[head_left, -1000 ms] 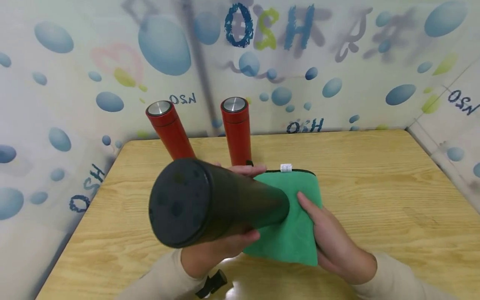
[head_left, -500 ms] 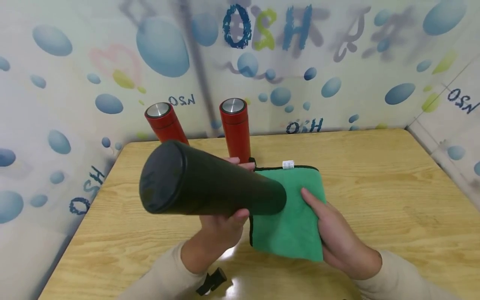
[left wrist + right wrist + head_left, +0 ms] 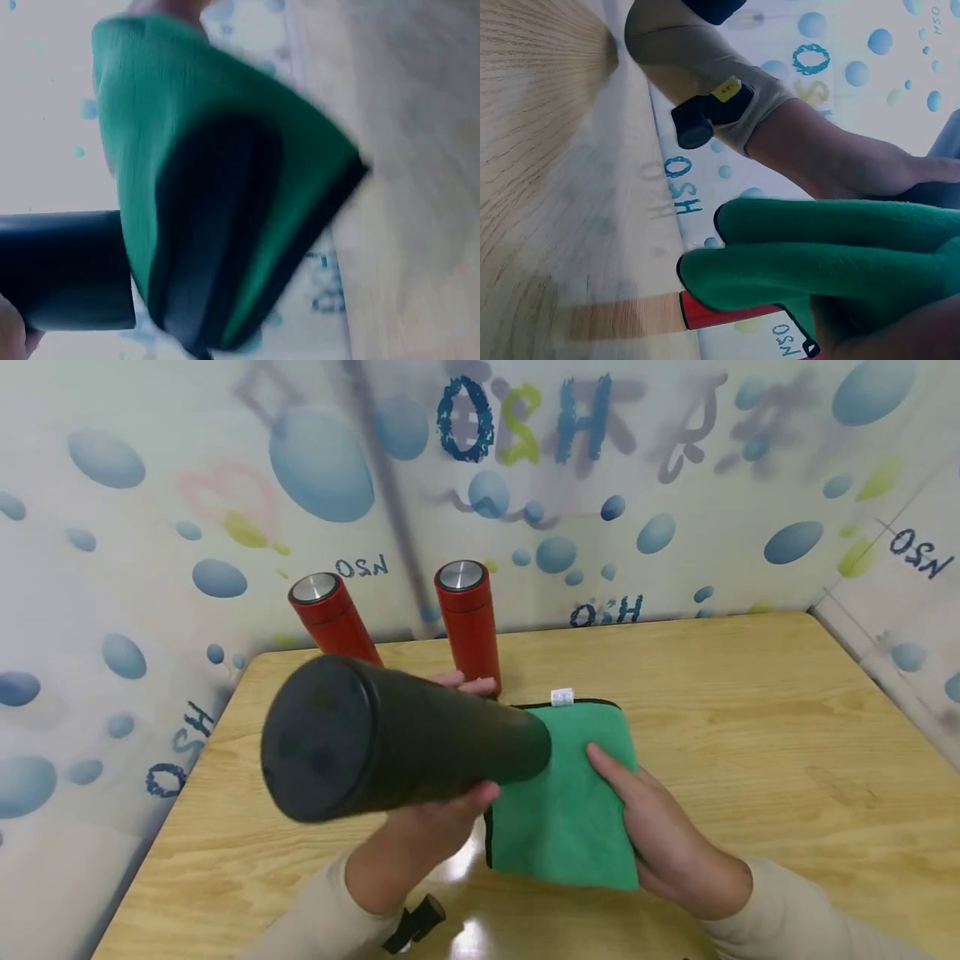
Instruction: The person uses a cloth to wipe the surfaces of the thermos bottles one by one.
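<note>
My left hand grips a black thermos around its middle, thumb below and fingers above. It is held tilted, with its broad dark flat end toward the head camera and its other end against a green cloth. The cloth has black edging and a small white label. My right hand holds it by the right side, thumb on top. From the right wrist the cloth looks folded in layers, while the left wrist view has the black thermos beside the blurred cloth.
Two red thermoses with steel-topped lids stand at the back of the wooden table: one red thermos to the left, another red thermos nearer the middle. Behind them rises a patterned wall. A small black device sits at the left wrist.
The thermos's near end has swung up and left, then dipped slightly. The cloth and right hand shifted right and then back left. Both hands keep their holds.
</note>
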`<state>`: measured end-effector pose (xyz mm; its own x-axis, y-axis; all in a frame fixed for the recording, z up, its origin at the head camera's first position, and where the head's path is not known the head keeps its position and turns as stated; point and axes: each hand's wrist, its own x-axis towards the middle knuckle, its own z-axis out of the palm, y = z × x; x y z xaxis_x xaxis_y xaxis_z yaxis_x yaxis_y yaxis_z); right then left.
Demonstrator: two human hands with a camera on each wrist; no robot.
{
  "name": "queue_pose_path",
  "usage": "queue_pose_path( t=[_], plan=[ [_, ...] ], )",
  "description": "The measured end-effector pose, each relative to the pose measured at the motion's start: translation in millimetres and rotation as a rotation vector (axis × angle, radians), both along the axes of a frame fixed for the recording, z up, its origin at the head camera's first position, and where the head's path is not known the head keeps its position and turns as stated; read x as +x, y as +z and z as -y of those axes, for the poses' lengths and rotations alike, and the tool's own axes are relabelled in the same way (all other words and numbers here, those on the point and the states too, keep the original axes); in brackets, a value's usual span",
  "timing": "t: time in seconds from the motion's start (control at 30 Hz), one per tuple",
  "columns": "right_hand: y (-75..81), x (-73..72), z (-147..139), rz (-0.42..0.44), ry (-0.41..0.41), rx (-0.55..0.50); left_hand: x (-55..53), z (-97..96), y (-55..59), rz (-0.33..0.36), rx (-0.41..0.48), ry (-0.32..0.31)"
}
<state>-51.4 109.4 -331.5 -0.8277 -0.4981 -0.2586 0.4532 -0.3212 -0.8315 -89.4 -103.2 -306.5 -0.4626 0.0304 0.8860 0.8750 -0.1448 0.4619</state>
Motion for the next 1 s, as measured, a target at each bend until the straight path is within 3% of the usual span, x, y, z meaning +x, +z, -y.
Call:
queue_pose_path(
  t=[0.13, 0.23, 0.4, 0.53, 0.6, 0.7, 0.83, 1.0],
  plan=[
    [1.8, -0.1, -1.8, 0.004, -0.015, 0.033, -11.8, 18.1, 2.7, 0.0, 0.08, 0.089],
    [4.3, -1.0, -3.5, 0.002, -0.042, 0.065, -16.1, 43.4, -3.7, 0.058, 0.019, 0.228],
    [7.2, -1.5, -6.7, -0.027, -0.063, 0.071, -19.5, 88.9, -24.4, 0.313, -0.16, 0.404],
    [7.9, -1.2, -9.4, -0.064, -0.066, 0.062, -31.6, 115.1, -34.4, 0.513, -0.248, 0.517],
    [7.7, -1.1, -10.7, -0.077, -0.067, 0.065, -38.7, 124.2, -37.9, 0.602, -0.265, 0.544],
    [7.6, -1.5, -12.0, -0.084, -0.068, 0.068, -47.9, 133.9, -42.2, 0.671, -0.274, 0.556],
    [8.4, -2.4, -12.1, -0.089, -0.081, 0.066, -56.0, 141.8, -47.7, 0.7, -0.283, 0.535],
    [9.3, -2.3, -11.5, -0.104, -0.089, 0.055, -57.4, 148.4, -55.8, 0.736, -0.296, 0.515]
  ],
)
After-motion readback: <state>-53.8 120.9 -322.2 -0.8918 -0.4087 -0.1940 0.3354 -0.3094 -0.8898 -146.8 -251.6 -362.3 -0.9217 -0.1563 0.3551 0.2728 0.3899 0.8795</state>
